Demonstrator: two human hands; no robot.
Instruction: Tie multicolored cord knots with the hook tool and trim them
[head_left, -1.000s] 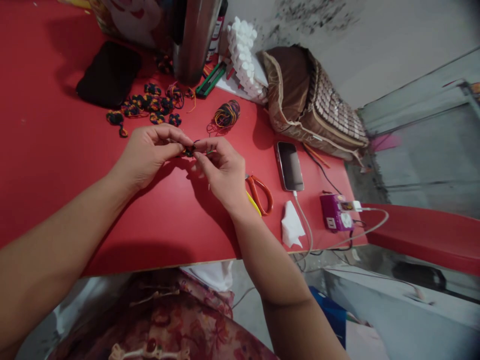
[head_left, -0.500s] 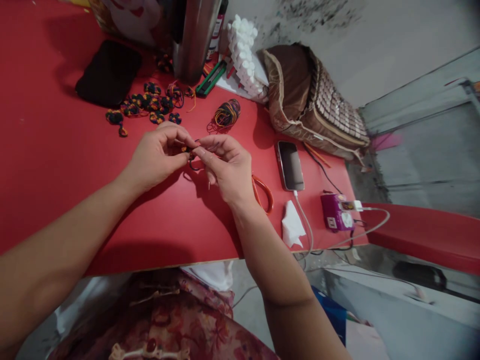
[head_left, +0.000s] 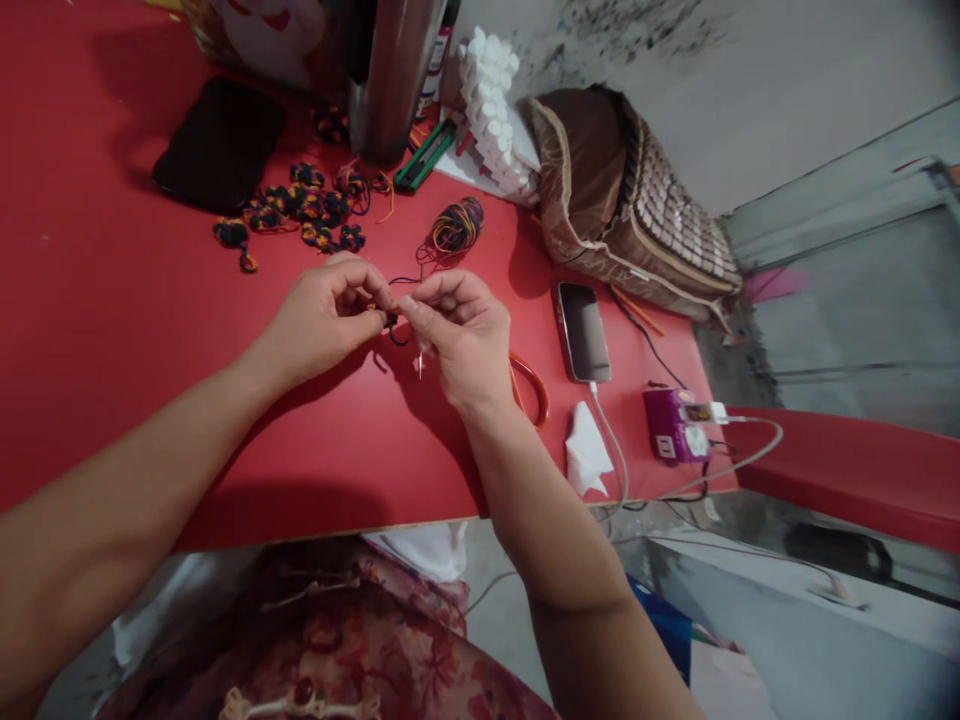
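My left hand and my right hand meet above the red table. Both pinch a tiny multicoloured crochet piece between their fingertips. A thin metal needle or hook points down from my right hand's pinch. A dark strand runs from the piece back to a small ball of multicoloured yarn behind the hands. Most of the piece is hidden by my fingers.
Several finished crochet bits lie at the back left beside a black pouch. A steel flask, white foam and a brown bag stand behind. Orange scissors, a charging phone, tissue and a purple adapter lie right.
My hands have drawn closer together and shifted slightly right. My right hand has turned, so the needle now points down and the scissors' yellow part is covered.
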